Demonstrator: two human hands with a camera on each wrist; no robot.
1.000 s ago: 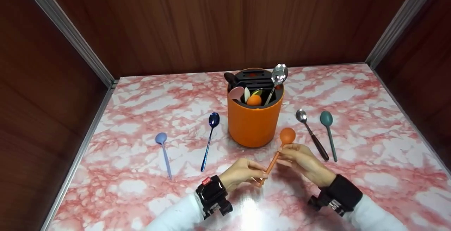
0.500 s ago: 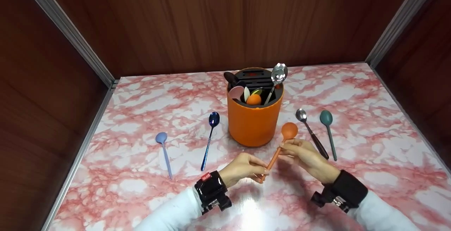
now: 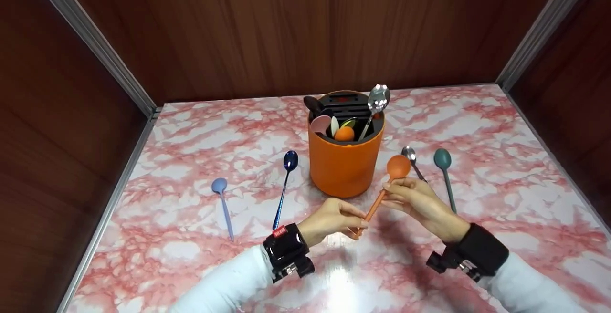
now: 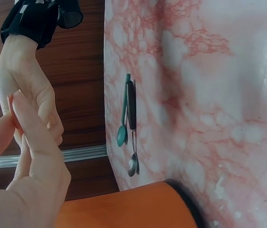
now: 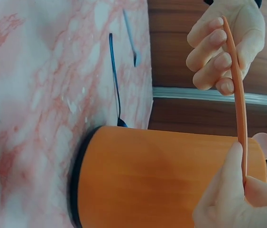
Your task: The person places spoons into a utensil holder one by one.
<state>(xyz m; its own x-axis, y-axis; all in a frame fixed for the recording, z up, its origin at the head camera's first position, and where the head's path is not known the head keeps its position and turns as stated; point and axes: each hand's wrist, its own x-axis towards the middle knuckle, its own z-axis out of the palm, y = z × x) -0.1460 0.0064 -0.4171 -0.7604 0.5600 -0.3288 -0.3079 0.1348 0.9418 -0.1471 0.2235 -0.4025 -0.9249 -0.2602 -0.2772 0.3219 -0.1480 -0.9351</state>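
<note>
Between my two hands an orange spoon (image 3: pixel 398 166) is held above the tabletop, tilted with its bowl up and to the right. My left hand (image 3: pixel 332 221) pinches the lower end of its handle. Just below the bowl, my right hand (image 3: pixel 422 205) pinches the handle between thumb and fingers. In the right wrist view the spoon's handle (image 5: pixel 239 107) runs edge-on from one hand to the other. Behind the hands stands an orange utensil holder (image 3: pixel 343 172) with a dark slotted top, holding several spoons, among them a tall silver slotted spoon (image 3: pixel 378 98).
On the marbled table (image 3: pixel 181 260) lie a light blue spoon (image 3: pixel 226 207) and a shiny dark blue spoon (image 3: pixel 285 186) to the left. To the right lie a silver spoon with a dark handle (image 4: pixel 132 118) and a green spoon (image 3: pixel 444 167). Wooden panels (image 3: pixel 315 31) enclose the table.
Both hands have moved up and away from the front edge with the orange spoon, which also shifts slightly right. Its bowl now overlaps the view of the dark-handled spoon.
</note>
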